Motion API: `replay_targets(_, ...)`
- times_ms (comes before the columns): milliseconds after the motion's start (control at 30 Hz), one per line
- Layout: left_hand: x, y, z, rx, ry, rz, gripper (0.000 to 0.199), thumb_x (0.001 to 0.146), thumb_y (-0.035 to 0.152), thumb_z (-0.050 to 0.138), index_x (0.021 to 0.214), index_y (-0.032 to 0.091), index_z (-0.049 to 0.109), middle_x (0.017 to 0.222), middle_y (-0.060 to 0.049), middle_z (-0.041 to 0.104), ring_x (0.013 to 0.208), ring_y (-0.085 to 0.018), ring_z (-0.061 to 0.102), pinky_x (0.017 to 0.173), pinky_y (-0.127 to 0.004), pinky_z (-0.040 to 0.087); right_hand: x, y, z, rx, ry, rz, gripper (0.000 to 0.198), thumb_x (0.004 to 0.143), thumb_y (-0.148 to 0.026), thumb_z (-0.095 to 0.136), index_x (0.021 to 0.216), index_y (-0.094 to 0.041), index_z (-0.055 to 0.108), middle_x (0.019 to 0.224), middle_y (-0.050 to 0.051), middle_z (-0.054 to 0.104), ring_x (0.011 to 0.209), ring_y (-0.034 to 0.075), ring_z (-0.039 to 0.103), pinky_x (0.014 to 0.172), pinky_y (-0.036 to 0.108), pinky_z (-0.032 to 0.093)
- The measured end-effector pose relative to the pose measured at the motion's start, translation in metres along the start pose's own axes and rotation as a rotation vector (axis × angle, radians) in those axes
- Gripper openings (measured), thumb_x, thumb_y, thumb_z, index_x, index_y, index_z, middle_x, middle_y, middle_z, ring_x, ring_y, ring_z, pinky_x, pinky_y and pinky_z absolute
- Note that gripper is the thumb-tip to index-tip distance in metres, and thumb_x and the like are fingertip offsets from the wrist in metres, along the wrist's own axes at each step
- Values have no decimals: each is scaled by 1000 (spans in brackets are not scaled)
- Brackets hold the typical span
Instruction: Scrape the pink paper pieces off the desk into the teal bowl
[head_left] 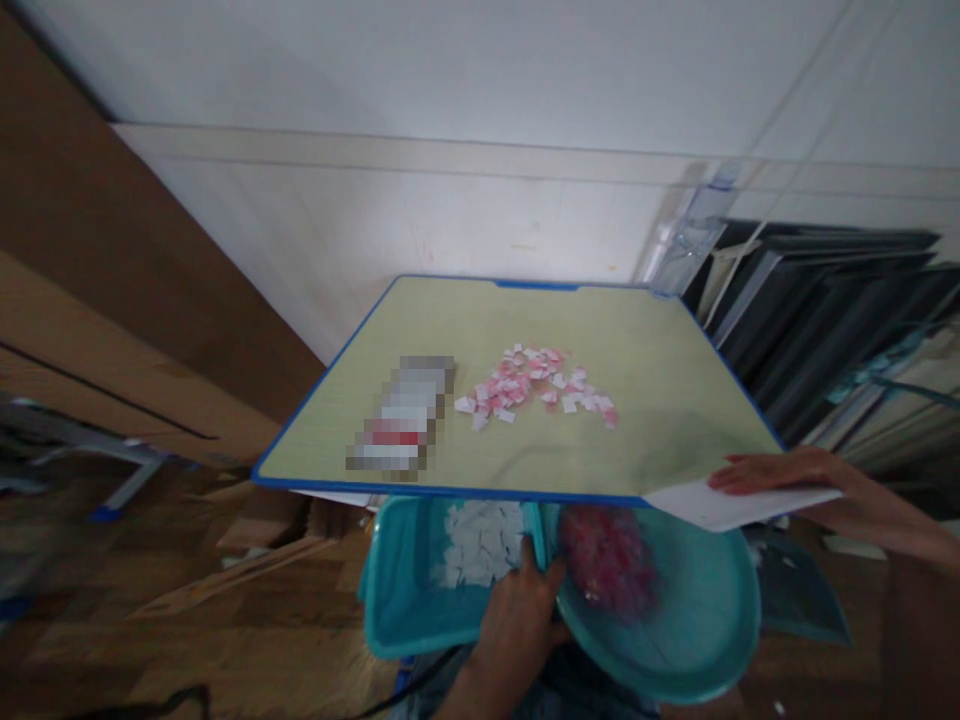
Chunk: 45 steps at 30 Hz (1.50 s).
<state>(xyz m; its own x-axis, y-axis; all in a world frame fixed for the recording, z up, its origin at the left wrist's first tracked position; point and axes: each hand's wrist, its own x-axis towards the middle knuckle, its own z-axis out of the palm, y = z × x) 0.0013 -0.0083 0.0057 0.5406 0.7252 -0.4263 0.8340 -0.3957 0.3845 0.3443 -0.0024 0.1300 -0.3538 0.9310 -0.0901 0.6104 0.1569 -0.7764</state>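
Observation:
My left hand [519,615] is at the rim where a teal rectangular basin [381,600] meets a teal round basin [724,675]; its fingers close over the rectangular basin's edge. White paper pieces [484,545] lie in the rectangular basin, and a blurred pink-red heap [609,565] in the round one. At the table's near right corner, my right hand [757,473] holds a white sheet [705,505], fingers on top and thumb hidden. Small pink and white pieces [514,385] are scattered mid-table. Left of them lies a blurred-out flat item [405,415].
The pale-green folding table [450,320] has a blue rim and stands against a white wall [480,220]. Behind its right corner are a clear plastic bottle [686,250] and stacked dark panels [832,310]. Cardboard [142,340] stands left; a dustpan-like tray [802,590] lies on the floor right.

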Motion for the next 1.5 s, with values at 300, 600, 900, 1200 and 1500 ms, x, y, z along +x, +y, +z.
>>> replay_targets(300,0,-4,6,46,68,-7,45,77,40,58,120,30,47,131,-16,32,86,-25,59,75,-37,45,36,-12,9,-176,473,218,35,74,-42,59,89,-14,74,91,11,72,83,28,66,76,34,52)
replay_targets(600,-2,-5,17,109,107,56,46,77,40,59,121,32,46,134,-19,30,86,-28,60,72,-40,47,53,-18,12,-213,271,211,40,76,-44,54,88,-11,73,89,12,72,81,28,65,70,32,51)
replay_targets(900,-2,-5,18,133,109,67,47,78,39,58,122,32,45,132,-19,33,85,-27,60,71,-39,47,51,-16,12,-182,315,243,41,70,-47,60,81,-10,73,79,11,72,70,25,64,61,30,49)
replay_targets(1200,-4,-5,16,142,65,68,44,83,38,51,125,31,42,135,-20,28,89,-28,59,73,-40,46,47,-3,27,-122,466,378,33,64,-45,63,68,-12,70,61,5,66,59,22,60,51,29,45)
replay_targets(1500,-3,-4,17,139,85,67,46,81,36,54,125,31,43,134,-20,30,87,-27,60,72,-39,47,34,-5,27,-124,515,398,28,68,-44,62,68,-16,68,56,2,64,51,20,56,46,29,44)
